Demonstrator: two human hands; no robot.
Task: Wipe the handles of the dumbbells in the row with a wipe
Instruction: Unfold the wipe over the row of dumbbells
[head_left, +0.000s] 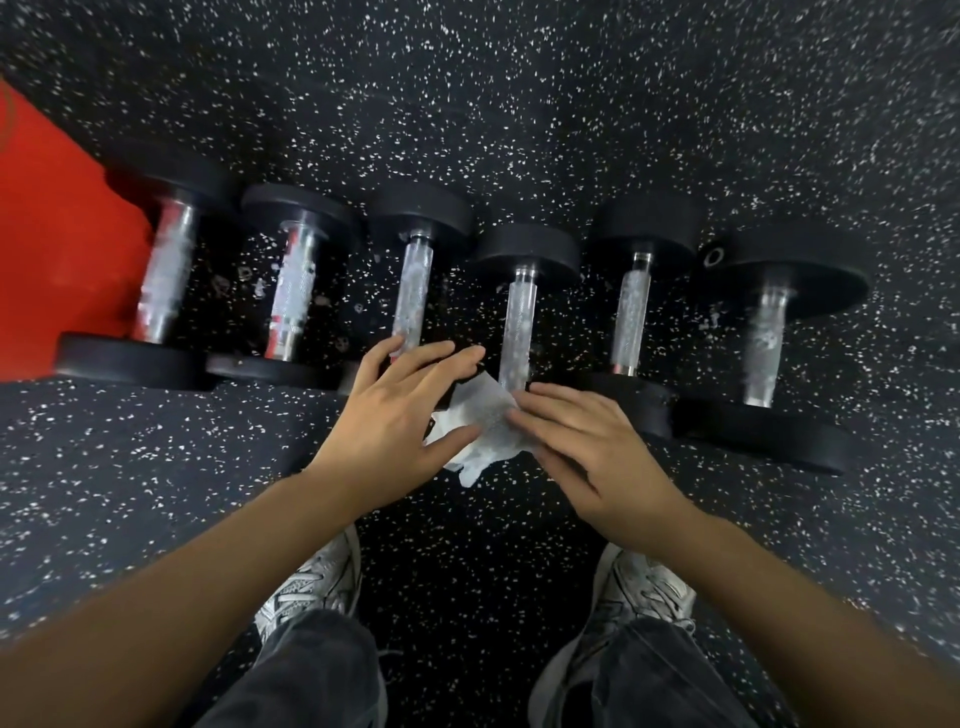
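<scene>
Several black dumbbells with knurled chrome handles lie in a row on the speckled floor. A white wipe (483, 426) is held between both hands just in front of the row's middle. My left hand (395, 421) grips its left side, fingers spread over the near end of the third dumbbell handle (410, 296). My right hand (587, 452) pinches the wipe's right side, just below the fourth handle (517, 332). The near weights of these two dumbbells are hidden by my hands.
A red mat (57, 249) lies at the left under the first dumbbell (163, 280). The largest dumbbell (763, 343) ends the row at the right. My two grey shoes (311, 587) stand on the black speckled rubber floor (519, 104) below my hands.
</scene>
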